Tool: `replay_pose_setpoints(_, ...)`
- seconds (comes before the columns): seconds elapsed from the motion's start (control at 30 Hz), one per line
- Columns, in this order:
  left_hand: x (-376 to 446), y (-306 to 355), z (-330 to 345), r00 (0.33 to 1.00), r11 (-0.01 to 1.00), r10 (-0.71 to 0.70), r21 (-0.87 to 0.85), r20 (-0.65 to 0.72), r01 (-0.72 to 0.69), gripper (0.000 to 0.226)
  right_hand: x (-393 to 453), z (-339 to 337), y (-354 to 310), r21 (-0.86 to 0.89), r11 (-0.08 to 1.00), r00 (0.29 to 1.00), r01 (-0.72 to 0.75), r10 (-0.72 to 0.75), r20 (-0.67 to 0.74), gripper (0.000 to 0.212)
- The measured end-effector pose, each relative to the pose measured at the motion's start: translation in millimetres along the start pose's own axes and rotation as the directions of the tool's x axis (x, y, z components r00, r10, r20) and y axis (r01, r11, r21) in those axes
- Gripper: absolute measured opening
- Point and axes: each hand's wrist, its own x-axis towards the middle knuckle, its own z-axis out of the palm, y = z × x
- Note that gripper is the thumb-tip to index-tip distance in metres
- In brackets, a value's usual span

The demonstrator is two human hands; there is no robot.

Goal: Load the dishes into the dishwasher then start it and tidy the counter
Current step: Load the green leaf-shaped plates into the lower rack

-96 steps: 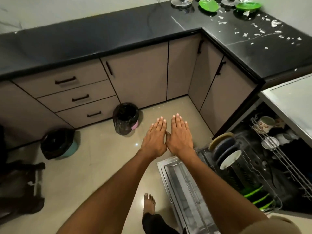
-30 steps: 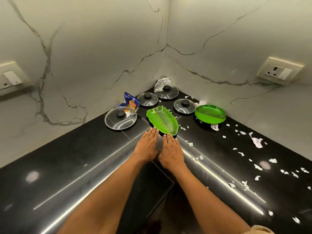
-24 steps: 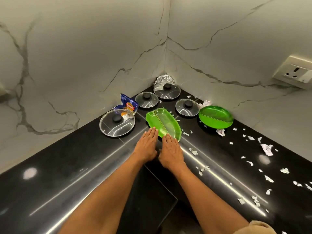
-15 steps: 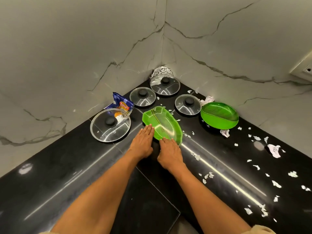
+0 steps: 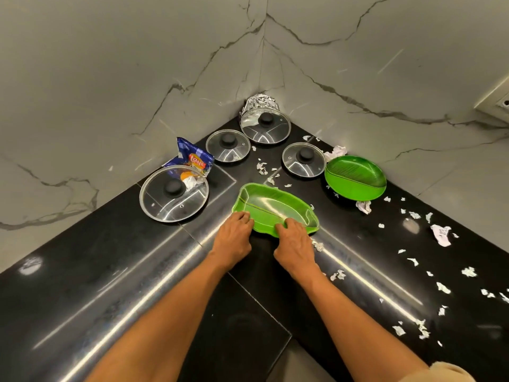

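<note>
A green leaf-shaped plate (image 5: 275,206) lies on the black corner counter (image 5: 110,271). My left hand (image 5: 234,238) grips its near left rim with curled fingers. My right hand (image 5: 294,244) grips the near right rim the same way. A second green plate (image 5: 355,177), rounder, sits further right by the wall. Several glass lids lie around: a large lid (image 5: 174,193) at the left, a small lid (image 5: 228,145), a lid in the corner (image 5: 265,124) and another small lid (image 5: 303,159).
A blue chip bag (image 5: 194,158) lies behind the large lid, partly under it. Crumpled foil (image 5: 260,102) stands in the very corner. Torn white paper scraps (image 5: 440,235) litter the right counter. Marble walls close both far sides.
I turned from the open dishwasher to the counter corner. Both hands moved from flat on the counter onto the leaf plate's near rim and curled round it.
</note>
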Motion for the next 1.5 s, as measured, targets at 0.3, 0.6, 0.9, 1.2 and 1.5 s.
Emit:
replay_pose_setpoints(0.3,-24.5,-6.7,-11.1,0.994,0.998,0.052,0.034,-0.097,-0.049,0.040,-22.6,-11.5,-6.4,-0.001,0.993,0.988,0.116,-0.116,-0.104,0.031)
replay_pose_setpoints(0.6,-52.7,42.9,-37.0,0.979,1.000,-0.008,0.026,-0.205,0.013,0.026,-60.5,-39.3,8.2,0.036,0.993,0.958,0.116,-0.102,-0.268,0.028)
replay_pose_setpoints(0.9,-133.8,80.0,-33.3,0.876,0.978,0.188,0.165,-0.443,-0.126,0.021,-149.9,-20.3,10.6,0.067,0.961,0.897,0.267,-0.223,-0.381,0.038)
replay_pose_setpoints(1.2,-238.9,117.3,-27.5,0.943,0.961,0.206,0.234,-0.261,-0.145,0.024,-247.0,-5.5,8.4,0.026,0.945,0.865,0.326,-0.286,-0.412,0.045)
replay_pose_setpoints(1.5,-309.0,135.3,-28.9,0.938,0.955,0.251,0.222,-0.239,-0.199,0.026,-321.1,4.2,-4.1,-0.004,0.960,0.851,0.281,-0.251,-0.462,0.039)
